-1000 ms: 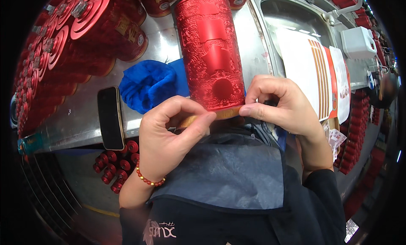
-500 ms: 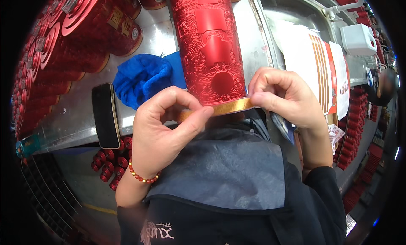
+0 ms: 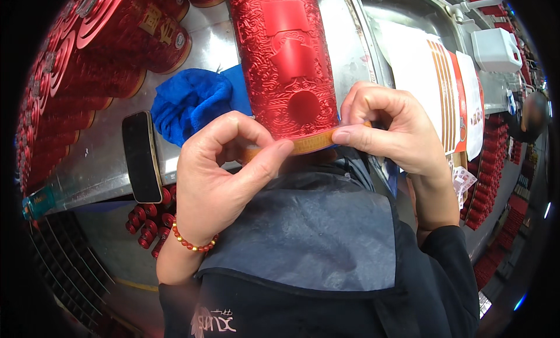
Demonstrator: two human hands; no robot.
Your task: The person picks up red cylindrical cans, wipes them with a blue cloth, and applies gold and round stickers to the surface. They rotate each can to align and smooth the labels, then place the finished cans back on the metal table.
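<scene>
A red embossed cylinder (image 3: 265, 81) lies on its side on the metal table, its near end toward me. Across that near end runs a narrow gold strip (image 3: 312, 143), held between my two hands. My left hand (image 3: 216, 166) pinches the strip's left part between thumb and forefinger, at the cylinder's lower left edge. At the other side my right hand (image 3: 391, 125) grips the strip's right part in a thumb-and-finger pinch, close against the cylinder. The strip lies at the rim; whether it is stuck down cannot be told. The left end passes partly behind my left fingers.
Left of the cylinder are a crumpled blue cloth (image 3: 189, 107) and a black phone (image 3: 140, 157). Red containers (image 3: 125, 40) crowd the far left. White sheets (image 3: 408, 61) and a white jug (image 3: 496, 49) are at right, near a metal sink (image 3: 402, 11). Small red pieces (image 3: 150, 226) sit below the table.
My right thumb has slid left along the gold strip, and both hands sit slightly higher in view. The strip now hugs the cylinder's near rim more closely.
</scene>
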